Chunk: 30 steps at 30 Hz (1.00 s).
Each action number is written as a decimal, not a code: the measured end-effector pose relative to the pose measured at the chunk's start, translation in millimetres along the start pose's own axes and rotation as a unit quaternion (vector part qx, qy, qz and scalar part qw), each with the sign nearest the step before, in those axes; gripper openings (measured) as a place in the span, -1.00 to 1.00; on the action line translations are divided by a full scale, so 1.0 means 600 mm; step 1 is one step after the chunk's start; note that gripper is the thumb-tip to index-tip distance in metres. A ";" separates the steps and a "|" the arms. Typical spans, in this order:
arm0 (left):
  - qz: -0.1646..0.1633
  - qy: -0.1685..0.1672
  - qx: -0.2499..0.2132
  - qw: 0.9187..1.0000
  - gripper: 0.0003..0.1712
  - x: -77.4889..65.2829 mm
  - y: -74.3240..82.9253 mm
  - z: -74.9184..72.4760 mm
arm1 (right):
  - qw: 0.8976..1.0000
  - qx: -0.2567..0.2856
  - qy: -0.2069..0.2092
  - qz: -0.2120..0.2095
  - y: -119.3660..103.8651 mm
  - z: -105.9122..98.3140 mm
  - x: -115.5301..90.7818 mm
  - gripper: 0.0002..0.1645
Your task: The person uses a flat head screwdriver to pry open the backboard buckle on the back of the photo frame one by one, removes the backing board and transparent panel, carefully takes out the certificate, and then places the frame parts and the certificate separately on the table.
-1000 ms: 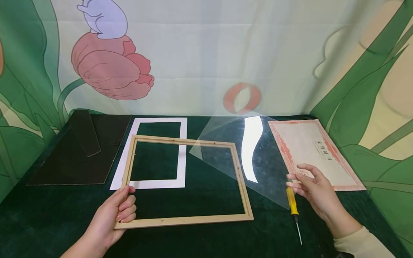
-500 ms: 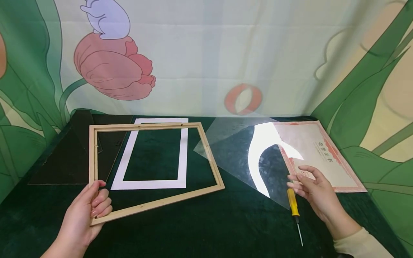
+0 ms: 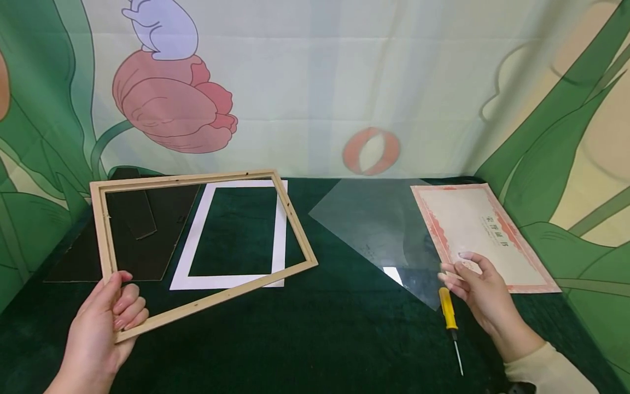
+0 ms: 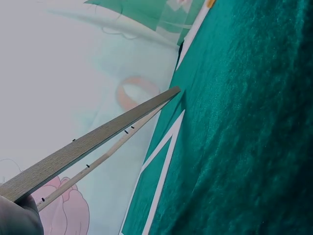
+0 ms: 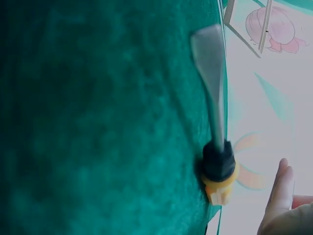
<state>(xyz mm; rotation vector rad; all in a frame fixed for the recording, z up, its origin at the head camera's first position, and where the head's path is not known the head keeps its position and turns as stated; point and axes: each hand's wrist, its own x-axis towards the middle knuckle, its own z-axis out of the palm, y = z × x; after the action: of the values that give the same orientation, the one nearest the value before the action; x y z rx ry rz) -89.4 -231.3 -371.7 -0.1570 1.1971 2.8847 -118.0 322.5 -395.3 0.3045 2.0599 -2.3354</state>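
Observation:
My left hand (image 3: 105, 317) grips the lower left corner of a bare wooden picture frame (image 3: 221, 298), which is raised and tilted. In the left wrist view, the frame (image 4: 98, 142) slants up from part of the hand (image 4: 19, 218). My right hand (image 3: 484, 295) pinches the right edge of a clear plastic sheet (image 3: 361, 230); the exact contact is hard to see. Below those fingers lies a yellow-handled screwdriver (image 3: 448, 309), its blade (image 5: 210, 58) flat-tipped in the right wrist view. Behind the hand is a red-bordered certificate (image 3: 458, 219).
A white mat (image 3: 179, 282) lies on the dark green cloth (image 3: 315, 339), partly seen through the frame. To its left is a black backing board (image 3: 64, 268) with a stand leg. Behind the table hangs a printed curtain (image 3: 275, 82).
My left hand has carried the frame left and tilted its right side up, so it now overlaps the backing board. The clear sheet's left corner has shifted right and up; its bright reflection has shrunk.

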 end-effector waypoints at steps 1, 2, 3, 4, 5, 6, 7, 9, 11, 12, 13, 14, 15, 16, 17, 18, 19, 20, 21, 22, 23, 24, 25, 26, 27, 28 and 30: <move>-0.001 -0.003 -0.004 1.000 -0.73 0.000 0.000 0.000 | 1.000 0.007 0.001 0.002 0.000 0.000 0.000 -0.73; -0.003 -0.007 -0.009 1.000 -0.74 0.000 0.000 0.000 | 1.000 0.015 0.002 0.004 0.000 0.001 0.000 -0.73; -0.005 -0.012 -0.013 1.000 -0.75 0.001 -0.001 0.001 | 1.000 0.026 0.004 0.007 0.000 0.001 0.000 -0.72; -0.005 -0.018 -0.016 1.000 -0.75 0.001 -0.001 0.002 | 0.999 0.034 0.007 0.010 0.000 0.003 0.000 -0.72; -0.006 -0.022 -0.019 1.000 -0.76 0.002 -0.002 0.003 | 0.999 0.041 0.009 0.016 0.000 0.005 -0.001 -0.72; -0.006 -0.027 -0.021 0.999 -0.77 0.002 -0.003 0.004 | 0.999 0.048 0.011 0.020 -0.001 0.007 -0.001 -0.72; -0.006 -0.031 -0.020 0.999 -0.77 0.002 -0.004 0.005 | 0.998 0.053 0.013 0.024 -0.001 0.010 -0.001 -0.72; -0.005 -0.037 -0.021 0.999 -0.78 0.002 -0.005 0.007 | 0.997 0.069 0.014 0.033 0.000 0.016 -0.003 -0.70; -0.006 -0.042 -0.020 0.999 -0.78 0.002 -0.007 0.009 | 0.996 0.080 0.012 0.039 -0.001 0.024 -0.003 -0.64; -0.007 -0.042 -0.018 0.999 -0.77 0.002 -0.007 0.011 | 0.995 0.086 0.010 0.042 -0.001 0.028 -0.003 -0.58; -0.007 -0.042 -0.016 0.999 -0.77 0.002 -0.008 0.012 | 0.995 0.090 0.008 0.047 -0.002 0.032 -0.002 -0.49; -0.007 -0.042 -0.015 0.999 -0.77 0.001 -0.008 0.014 | 0.994 0.094 0.004 0.054 -0.003 0.036 -0.002 -0.38; -0.007 -0.043 -0.014 0.999 -0.76 0.001 -0.009 0.015 | 0.993 0.096 0.000 0.062 -0.004 0.039 -0.001 -0.27; -0.006 -0.043 -0.012 0.999 -0.76 0.000 -0.009 0.017 | 0.993 0.098 -0.006 0.071 -0.004 0.043 -0.001 -0.16; -0.006 -0.043 -0.012 0.999 -0.75 -0.001 -0.009 0.018 | 0.992 0.098 -0.013 0.080 -0.004 0.046 0.000 -0.08; -0.005 -0.045 -0.014 0.999 -0.76 -0.002 -0.009 0.020 | 0.991 0.098 -0.019 0.090 -0.003 0.050 0.000 -0.05; -0.004 -0.047 -0.016 0.999 -0.76 -0.003 -0.009 0.022 | 0.990 0.092 -0.027 0.099 -0.002 0.054 0.000 -0.03; -0.004 -0.049 -0.017 0.999 -0.76 -0.003 -0.009 0.023 | 0.990 0.085 -0.035 0.107 -0.001 0.057 0.000 -0.04; -0.004 -0.052 -0.020 0.998 -0.76 -0.004 -0.008 0.025 | 0.989 0.077 -0.048 0.113 0.001 0.060 0.000 -0.07; -0.005 -0.055 -0.024 0.998 -0.77 -0.005 -0.008 0.027 | 0.989 0.070 -0.062 0.117 0.003 0.062 0.000 -0.10; -0.007 -0.057 -0.027 0.998 -0.77 -0.005 -0.008 0.028 | 0.988 0.063 -0.077 0.122 0.004 0.065 -0.001 -0.14; -0.008 -0.060 -0.031 0.998 -0.78 -0.006 -0.009 0.029 | 0.986 0.058 -0.091 0.127 0.006 0.067 -0.001 -0.18; -0.010 -0.064 -0.036 0.997 -0.78 -0.006 -0.010 0.030 | 0.984 0.053 -0.105 0.131 0.007 0.068 -0.001 -0.21; -0.012 -0.070 -0.042 0.997 -0.79 -0.006 -0.011 0.031 | 0.982 0.053 -0.117 0.137 0.008 0.070 -0.001 -0.26; -0.013 -0.075 -0.048 0.996 -0.79 -0.006 -0.012 0.032 | 0.980 0.053 -0.130 0.144 0.008 0.071 0.000 -0.30; -0.015 -0.079 -0.053 0.995 -0.79 -0.006 -0.013 0.033 | 0.977 0.051 -0.137 0.153 0.009 0.073 0.000 -0.35; -0.018 -0.084 -0.055 0.995 -0.79 -0.007 -0.016 0.035 | 0.973 0.043 -0.149 0.173 0.011 0.075 0.001 -0.45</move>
<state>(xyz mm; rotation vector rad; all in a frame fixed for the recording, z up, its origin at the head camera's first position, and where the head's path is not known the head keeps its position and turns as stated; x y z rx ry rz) -86.8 -209.9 -363.4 0.0615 1.0005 2.8659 -123.8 277.3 -397.0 0.2674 1.6263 -2.1122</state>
